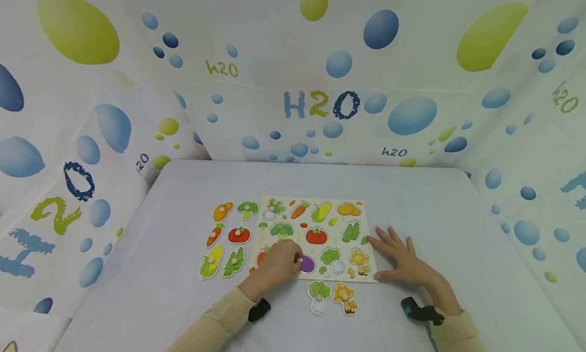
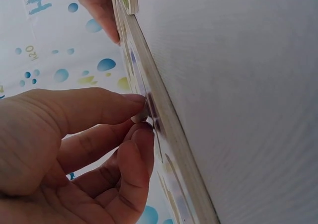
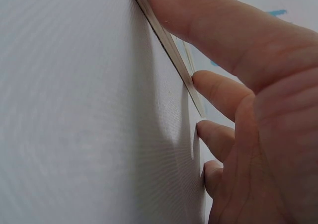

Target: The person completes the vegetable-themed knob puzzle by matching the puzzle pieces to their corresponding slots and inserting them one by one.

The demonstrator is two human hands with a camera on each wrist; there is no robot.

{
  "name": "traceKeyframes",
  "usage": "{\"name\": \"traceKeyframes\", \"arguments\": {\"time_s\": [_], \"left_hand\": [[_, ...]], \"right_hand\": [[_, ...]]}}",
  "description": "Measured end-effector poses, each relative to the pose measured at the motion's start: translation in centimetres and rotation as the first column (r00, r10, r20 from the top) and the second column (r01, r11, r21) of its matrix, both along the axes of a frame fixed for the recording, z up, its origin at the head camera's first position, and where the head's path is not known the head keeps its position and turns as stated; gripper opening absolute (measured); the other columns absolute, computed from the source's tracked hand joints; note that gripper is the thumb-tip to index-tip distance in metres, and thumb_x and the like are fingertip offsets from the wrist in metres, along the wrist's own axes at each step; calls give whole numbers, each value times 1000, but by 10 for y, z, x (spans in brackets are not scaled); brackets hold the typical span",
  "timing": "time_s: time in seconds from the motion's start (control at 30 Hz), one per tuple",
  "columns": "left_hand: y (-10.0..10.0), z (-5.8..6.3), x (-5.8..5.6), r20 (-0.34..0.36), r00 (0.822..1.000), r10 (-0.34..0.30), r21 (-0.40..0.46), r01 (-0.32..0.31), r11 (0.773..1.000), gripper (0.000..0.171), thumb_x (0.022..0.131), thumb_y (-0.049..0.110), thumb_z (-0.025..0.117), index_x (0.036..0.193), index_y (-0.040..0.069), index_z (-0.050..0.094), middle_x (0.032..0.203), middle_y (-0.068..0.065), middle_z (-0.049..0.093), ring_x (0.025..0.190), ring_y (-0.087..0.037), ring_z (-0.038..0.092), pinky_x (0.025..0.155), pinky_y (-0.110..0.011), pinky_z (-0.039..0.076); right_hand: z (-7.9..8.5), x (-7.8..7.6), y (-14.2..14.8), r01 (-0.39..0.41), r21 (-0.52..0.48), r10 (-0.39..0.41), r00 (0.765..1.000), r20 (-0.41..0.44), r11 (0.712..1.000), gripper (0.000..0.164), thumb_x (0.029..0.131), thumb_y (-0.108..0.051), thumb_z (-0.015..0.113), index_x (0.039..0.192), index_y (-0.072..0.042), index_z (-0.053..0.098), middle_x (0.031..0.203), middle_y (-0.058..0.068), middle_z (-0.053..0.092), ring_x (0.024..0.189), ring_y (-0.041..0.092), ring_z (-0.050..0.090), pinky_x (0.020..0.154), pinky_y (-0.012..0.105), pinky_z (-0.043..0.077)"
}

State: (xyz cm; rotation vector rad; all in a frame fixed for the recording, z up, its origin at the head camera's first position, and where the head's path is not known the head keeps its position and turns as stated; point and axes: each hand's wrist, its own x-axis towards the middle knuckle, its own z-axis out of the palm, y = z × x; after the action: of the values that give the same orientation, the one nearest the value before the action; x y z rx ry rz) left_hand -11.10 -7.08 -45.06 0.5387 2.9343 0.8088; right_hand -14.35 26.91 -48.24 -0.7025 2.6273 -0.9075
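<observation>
White cloth with blue and green drops and "H2O" letters [image 1: 322, 105] stands behind the far edge of your white tabletop [image 1: 183, 189] and along its left and right sides. About midway between the left and right edges of this tabletop lies a flat puzzle board [image 1: 335, 236], printed with vegetables.

Your left hand [image 1: 278, 261] is over the near part of the board, left of its middle. Its thumb and forefinger are closed together on a small pale knob [image 2: 139, 116], and the other fingers are bent. Just beside these fingertips, near the board's near edge, you can see a purple shape [image 1: 308, 264], partly covered by the hand; I cannot tell if it sits fully in its place.

Your right hand [image 1: 403, 263] is spread wide and grips nothing. Its thumb touches the near right corner of the board, and a fingertip reaches the right edge.

Toward the left edge of the tabletop, beside the board, six loose pieces lie in two columns: potato [image 1: 222, 211], broccoli [image 1: 247, 209], carrot [image 1: 214, 235], tomato [image 1: 239, 235], corn [image 1: 211, 263] and asparagus [image 1: 234, 263]. Below the board's near edge lie two more, a leafy cabbage [image 1: 318, 296] and a yellow mushroom [image 1: 345, 297], side by side.
</observation>
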Motion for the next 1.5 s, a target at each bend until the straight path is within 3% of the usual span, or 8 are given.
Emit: {"name": "traceKeyframes", "arguments": {"time_s": [0.17, 0.3, 0.47, 0.6, 0.77, 0.9, 1.17, 1.5], "left_hand": [[0, 2, 2, -18, 1000, -8, 4, 8, 1000, 5, 81, 1, 70, 78, 4, 72, 68, 0, 57, 62, -9, 42, 56, -19, 37], [2, 6, 5, -41, 999, -9, -30, 8, 1000, 7, 80, 6, 73, 87, 5, 72, 70, 1, 56, 64, -9, 42, 57, -19, 37], [9, 13, 17, -12, 999, -31, -49, 30, 998, 19, 78, 15, 78, 95, 8, 73, 78, 0, 62, 69, -9, 50, 61, -19, 43], [15, 17, 29, -9, 995, -97, -71, 96, 993, 18, 78, 15, 78, 94, 9, 73, 84, 0, 65, 74, -10, 56, 64, -20, 48], [24, 20, 42, 64, 982, -176, -116, 182, 976, 22, 78, 20, 79, 97, 11, 74, 90, 2, 68, 80, -9, 58, 72, -23, 50], [30, 20, 48, 120, 974, -191, -116, 205, 972, 20, 78, 18, 79, 96, 13, 76, 87, 5, 66, 80, -6, 57, 73, -23, 49], [37, 16, 50, 96, 974, -206, -123, 217, 968, 8, 76, 12, 77, 84, 13, 75, 73, 8, 57, 68, -3, 46, 64, -18, 42], [39, 9, 49, 102, 973, -205, -82, 214, 973, 6, 80, 6, 74, 79, 12, 73, 70, 8, 55, 65, -2, 45, 63, -17, 42]], "right_hand": [[1, -1, 0, -10, -3, 10, 1000, -6, 1000, 89, 74, -44, 79, 149, -17, 40, 160, 24, 17, 146, 51, -4, 105, 73, -14], [1, -3, -1, -15, -4, 15, 1000, -7, 1000, 89, 74, -44, 79, 149, -17, 39, 160, 24, 16, 146, 51, -4, 105, 74, -14], [1, -2, 1, -11, -1, 11, 1000, -1, 1000, 90, 73, -45, 80, 149, -17, 40, 160, 24, 17, 147, 50, -5, 105, 73, -15], [2, -1, 1, -10, 2, 10, 1000, -5, 1000, 90, 74, -44, 80, 149, -16, 39, 160, 24, 17, 147, 50, -5, 106, 73, -14], [5, 0, 0, -13, 6, 13, 1000, -7, 1000, 90, 74, -44, 79, 149, -15, 39, 160, 24, 17, 146, 51, -4, 106, 73, -14], [6, 1, -1, -9, 12, 9, 1000, -7, 1000, 89, 74, -44, 79, 149, -15, 40, 160, 24, 17, 146, 51, -4, 106, 73, -14], [4, 1, -1, -3, 3, 3, 1000, -13, 1000, 89, 73, -44, 80, 148, -16, 41, 160, 24, 19, 147, 50, -3, 106, 73, -14], [6, 2, -1, -3, 1, 3, 1000, -9, 1000, 88, 74, -43, 79, 148, -15, 41, 159, 25, 18, 146, 51, -3, 106, 73, -13]]}}
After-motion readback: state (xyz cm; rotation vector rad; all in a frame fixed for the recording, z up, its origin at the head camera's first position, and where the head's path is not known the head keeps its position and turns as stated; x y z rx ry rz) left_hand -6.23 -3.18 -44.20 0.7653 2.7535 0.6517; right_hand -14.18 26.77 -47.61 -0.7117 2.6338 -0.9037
